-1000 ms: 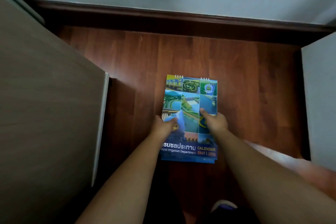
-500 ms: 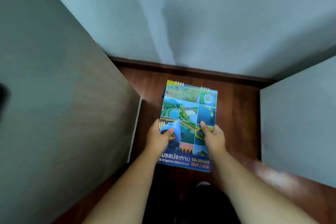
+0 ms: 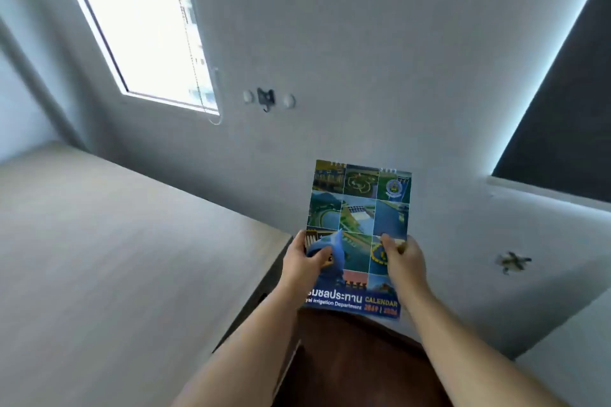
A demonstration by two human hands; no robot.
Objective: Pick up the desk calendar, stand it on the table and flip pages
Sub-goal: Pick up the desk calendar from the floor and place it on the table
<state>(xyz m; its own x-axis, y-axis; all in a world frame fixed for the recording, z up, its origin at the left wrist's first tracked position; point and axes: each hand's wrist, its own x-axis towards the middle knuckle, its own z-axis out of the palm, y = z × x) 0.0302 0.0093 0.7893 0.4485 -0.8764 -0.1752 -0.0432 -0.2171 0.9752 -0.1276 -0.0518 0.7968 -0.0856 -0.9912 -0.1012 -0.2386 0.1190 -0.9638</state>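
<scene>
Head view: the left hand (image 3: pixel 305 266) grips the left edge of the calendar (image 3: pixel 358 235), its thumb curled over the cover and its fingers hidden behind. The right hand (image 3: pixel 401 259) clasps the right edge the same way, thumb on the front. Between them the calendar is held in the air, closed, its cover of photo tiles facing the camera, the spiral binding at the top and the blue title band at the bottom. It touches no surface.

The pale bench (image 3: pixel 109 258) lies to the left, its corner just beside the left hand. Behind is a grey wall (image 3: pixel 363 59) with a bright window (image 3: pixel 142 23) at upper left. Dark brown floor (image 3: pixel 357 360) shows between the forearms.
</scene>
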